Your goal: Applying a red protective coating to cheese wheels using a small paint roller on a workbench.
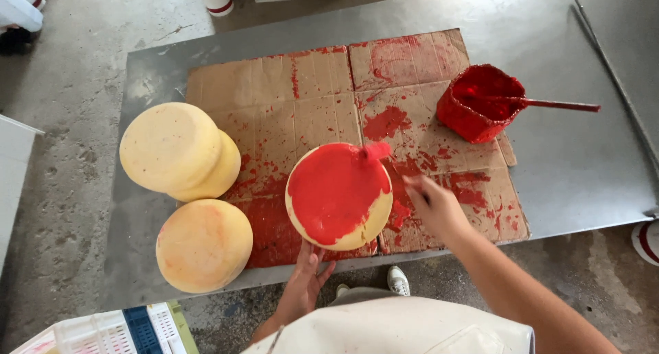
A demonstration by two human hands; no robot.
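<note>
A round pale yellow cheese wheel (364,223) stands tilted on its edge on stained cardboard (302,100). Most of its upper face is coated in wet red paint. My left hand (305,275) props it from below at the near rim. My right hand (434,204) grips a paintbrush whose red bristles (377,150) touch the wheel's top right edge. The hand is blurred by motion.
A red-smeared pot (480,103) with a red stick in it sits at the cardboard's right. Two stacked uncoated wheels (175,148) and a single one (204,244) lie at the left of the metal table (576,168). A plastic crate (117,330) is at lower left.
</note>
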